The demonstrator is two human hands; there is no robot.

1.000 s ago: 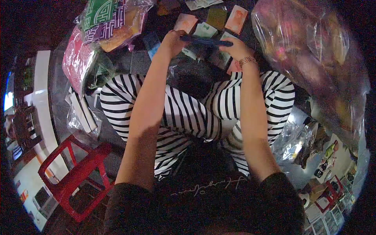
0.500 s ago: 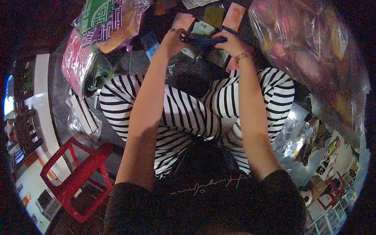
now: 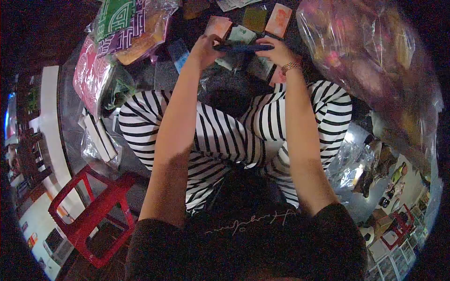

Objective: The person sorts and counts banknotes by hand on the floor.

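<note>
My left hand [image 3: 204, 50] and my right hand [image 3: 278, 51] grip a dark blue phone [image 3: 243, 48] by its two ends. The phone lies sideways between them and shows nearly edge-on. Beyond it on the dark floor are bundles of printed paper notes: an orange stack [image 3: 219, 26], a pale green stack [image 3: 242, 34], a yellowish stack [image 3: 255, 18] and another orange stack [image 3: 279, 20]. A blue bundle [image 3: 179, 55] lies left of my left hand. More notes are partly hidden beneath the phone and my right hand.
Plastic-wrapped colourful packets [image 3: 124, 28] are piled at the upper left. A large clear plastic bag [image 3: 361, 56] fills the upper right. My crossed legs [image 3: 225, 126] in striped trousers are below my hands. A red stool [image 3: 93, 210] lies at the lower left.
The phone has shifted slightly and tilts a little differently, with my hands a touch farther apart. Everything else stays put.
</note>
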